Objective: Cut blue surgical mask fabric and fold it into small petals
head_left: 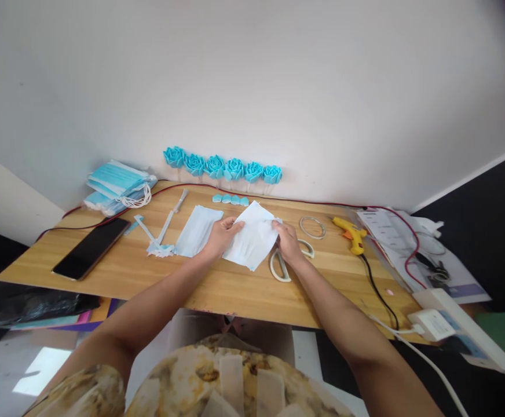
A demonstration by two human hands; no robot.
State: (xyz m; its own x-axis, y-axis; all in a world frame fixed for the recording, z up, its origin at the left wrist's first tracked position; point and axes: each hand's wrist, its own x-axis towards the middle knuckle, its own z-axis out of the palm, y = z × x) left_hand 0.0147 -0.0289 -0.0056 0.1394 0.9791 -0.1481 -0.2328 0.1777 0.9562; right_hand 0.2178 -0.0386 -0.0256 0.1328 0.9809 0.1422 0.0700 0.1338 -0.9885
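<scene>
Between my hands is a pale white sheet of face-mask fabric (252,236), tilted over the wooden table. My left hand (224,234) pinches its left edge with thumb and fingers. At its upper right edge, my right hand (286,238) grips it too. A light blue mask sheet (198,230) lies flat just left of my left hand. Scissors with white handles (281,267) lie beneath my right hand, their blades hidden by the sheet and hand. Behind the sheet sits a short row of small blue cut pieces (230,200).
Blue fabric flowers (215,167) line the wall. Left are stacked masks (120,182), a phone (91,249) and white trimmed strips (161,249). Right are a wire ring (312,227), a yellow glue gun (353,234), papers (380,231) and a power strip (465,330) with cables.
</scene>
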